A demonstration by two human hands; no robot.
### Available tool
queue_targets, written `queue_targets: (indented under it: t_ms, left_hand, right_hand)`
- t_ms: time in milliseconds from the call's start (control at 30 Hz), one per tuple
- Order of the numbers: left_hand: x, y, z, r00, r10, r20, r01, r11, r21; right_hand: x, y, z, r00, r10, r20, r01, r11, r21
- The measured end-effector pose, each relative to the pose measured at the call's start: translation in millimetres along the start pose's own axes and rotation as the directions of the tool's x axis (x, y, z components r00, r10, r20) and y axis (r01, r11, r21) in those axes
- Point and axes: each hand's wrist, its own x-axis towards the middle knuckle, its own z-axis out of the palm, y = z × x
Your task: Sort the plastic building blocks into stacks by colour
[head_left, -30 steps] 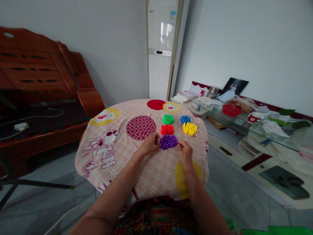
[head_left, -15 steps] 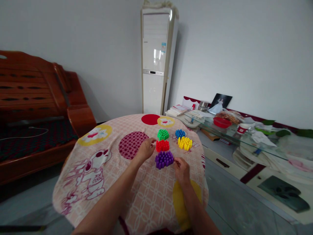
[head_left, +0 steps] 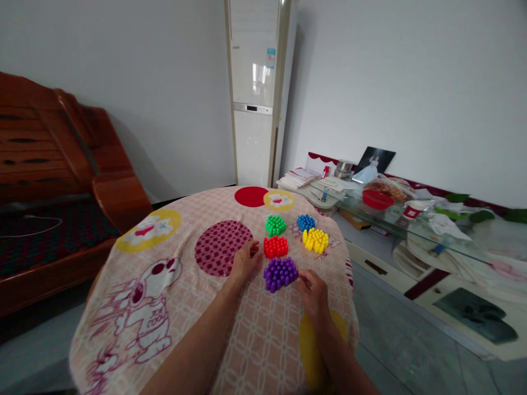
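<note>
Groups of small coloured plastic pegs stand on the table: a purple group (head_left: 280, 273) nearest me, a red group (head_left: 275, 247) behind it, then a green group (head_left: 275, 225), with a yellow group (head_left: 315, 241) and a blue group (head_left: 306, 223) to the right. My left hand (head_left: 244, 262) rests just left of the red pegs, fingers loosely apart, holding nothing visible. At the right edge of the purple pegs is my right hand (head_left: 315, 295), its thumb and forefinger pinched together. Whatever may be between those fingertips is too small to make out.
A patterned cloth (head_left: 185, 307) covers the round table. To the right, a glass-topped cabinet (head_left: 395, 236) carries a red bowl (head_left: 377, 199), a paper cup (head_left: 413, 209) and papers. A wooden bench (head_left: 45, 181) stands left; a tall air conditioner (head_left: 253, 137) stands behind.
My view has tilted down slightly. The left hand has drawn a little away from the red pegs. My right hand stays pinched beside the purple pegs, and the groups look unchanged.
</note>
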Motion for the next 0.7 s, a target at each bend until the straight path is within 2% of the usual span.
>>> queue_targets:
  t_ms: [200, 333, 400, 500, 567, 633, 667, 700]
  left_hand:
    - [-3, 2, 0.5, 0.999, -0.045, 0.02, 0.045, 0.998, -0.041]
    - [-9, 20, -4.8, 0.996, -0.075, -0.051, 0.073, 0.997, -0.04]
    - [-14, 38, -8.2, 0.996, 0.02, -0.088, -0.021, 1.0, -0.008]
    - [-29, 66, -5.0, 0.964, 0.266, 0.03, -0.267, 0.963, 0.031]
    - [-42, 80, 6.2, 0.908, 0.379, 0.181, -0.397, 0.915, 0.072]
    - [-54, 87, 21.6, 0.844, 0.428, 0.324, -0.49, 0.86, 0.141]
    - [-57, 88, 28.6, 0.827, 0.417, 0.376, -0.509, 0.84, 0.188]
    - [-59, 87, 33.6, 0.83, 0.389, 0.399, -0.506, 0.827, 0.246]
  right_hand:
    - [-9, -6, -6, 0.999, 0.037, 0.03, -0.037, 0.999, 0.017]
    - [2, 4, -24, 0.983, 0.114, -0.147, -0.127, 0.988, -0.084]
    - [25, 17, -40, 0.958, 0.158, -0.238, -0.195, 0.971, -0.138]
    - [74, 44, -62, 0.907, 0.179, -0.381, -0.259, 0.951, -0.17]
    - [108, 63, -67, 0.88, 0.203, -0.43, -0.302, 0.937, -0.175]
    - [134, 78, -61, 0.875, 0.274, -0.399, -0.347, 0.93, -0.123]
    - [143, 82, -54, 0.881, 0.313, -0.355, -0.363, 0.928, -0.082]
    - [148, 84, -44, 0.895, 0.336, -0.294, -0.364, 0.93, -0.044]
